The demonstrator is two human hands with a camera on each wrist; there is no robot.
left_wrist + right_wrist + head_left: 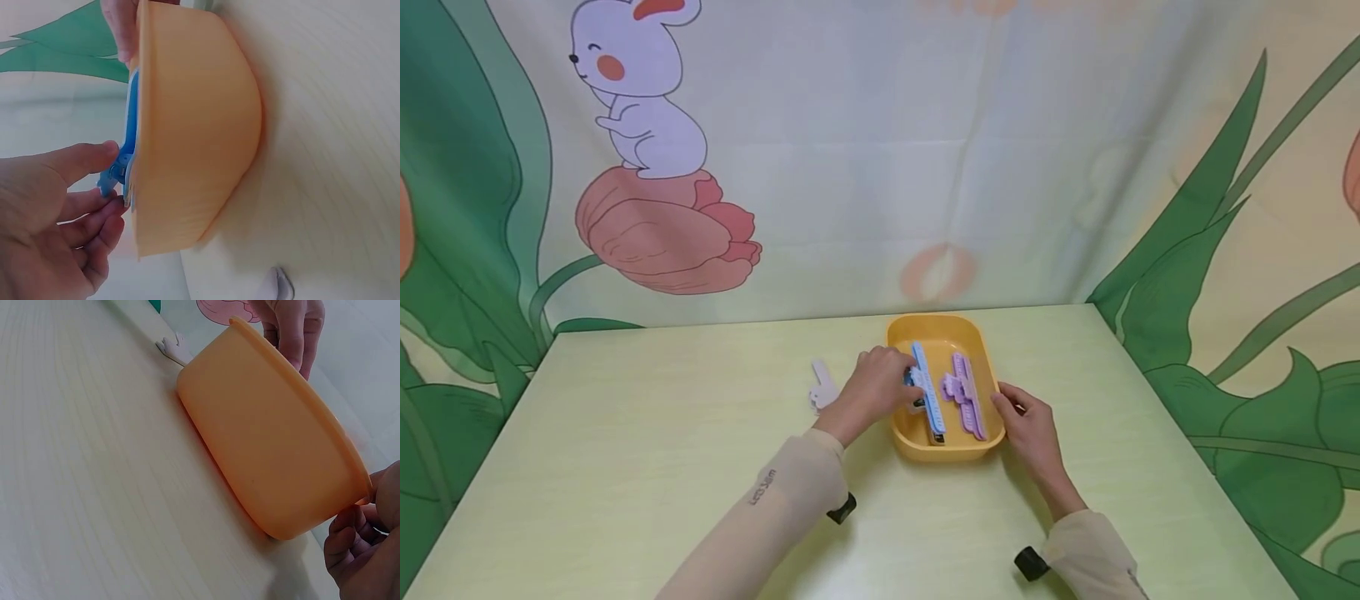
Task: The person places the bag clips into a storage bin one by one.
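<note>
In the head view my left hand (pixel 876 383) reaches over the left side of a yellow plastic basket (pixel 917 452). Its thumb and fingers pinch the middle of a blue sealing clip (pixel 929 390), which stands partly above the rim in the left wrist view. A purple sealing clip (pixel 968 398) lies in the basket to the right of the blue one. Something dark, too small to tell, shows at the blue clip's near end. My right hand (pixel 1033 433) holds the basket's right rim between thumb and fingers; the right wrist view shows this grip at the corner.
Left of the basket a pale lilac piece with a rabbit-like shape (pixel 823 387) lies on the light wooden table (pixel 662 450). A printed curtain (pixel 850 167) hangs behind the table's far edge.
</note>
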